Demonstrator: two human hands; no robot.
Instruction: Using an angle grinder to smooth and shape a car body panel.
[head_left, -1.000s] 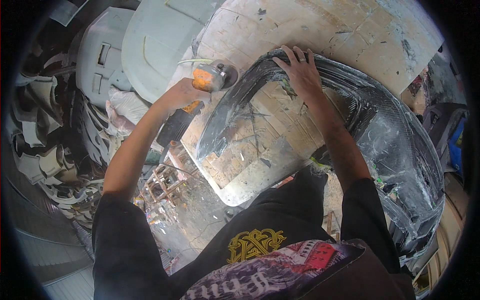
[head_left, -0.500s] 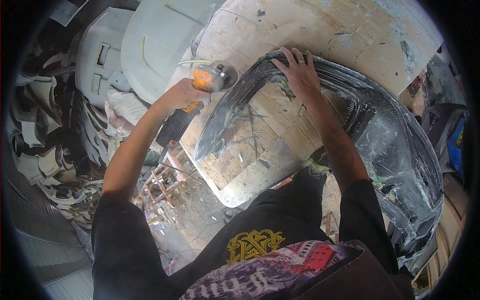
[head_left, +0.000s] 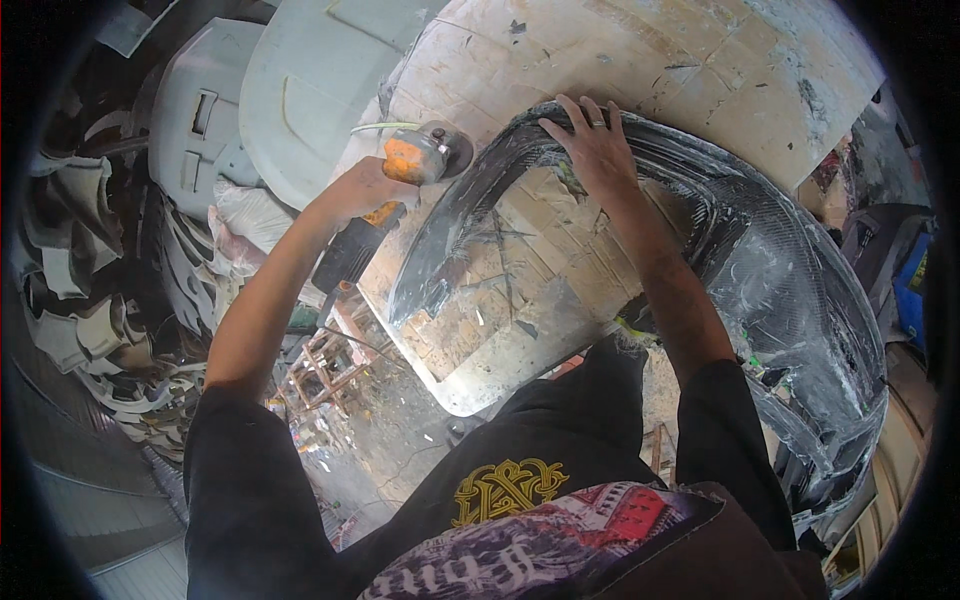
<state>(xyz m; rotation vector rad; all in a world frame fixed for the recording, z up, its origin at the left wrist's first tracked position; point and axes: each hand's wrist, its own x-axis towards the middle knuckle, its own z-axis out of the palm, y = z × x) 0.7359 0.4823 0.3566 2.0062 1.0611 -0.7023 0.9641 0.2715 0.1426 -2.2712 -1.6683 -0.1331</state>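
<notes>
My left hand (head_left: 366, 188) is wrapped round an orange and black angle grinder (head_left: 408, 158). The grinder's round disc (head_left: 456, 151) sits beside the outer left edge of a large curved black part (head_left: 740, 235), which has a carbon-weave look and whitish dust on it; whether the disc touches it I cannot tell. My right hand (head_left: 600, 150) lies on the top of the part's rim with fingers spread, a ring on one finger. Beneath the part is a table (head_left: 468, 392) covered with worn, taped cardboard (head_left: 560, 240). My right forearm hides some of the part's middle.
Pale grey moulded panels (head_left: 320, 90) stand at the far left. Scrap moulded pieces (head_left: 90, 340) pile up along the left side. A rusty metal frame (head_left: 325, 370) is on the littered floor below the table. Something blue (head_left: 912, 280) lies at the right edge.
Almost nothing differs. The right hand appears very slightly further left, while the left hand keeps its hold on the grinder beside the part's edge.
</notes>
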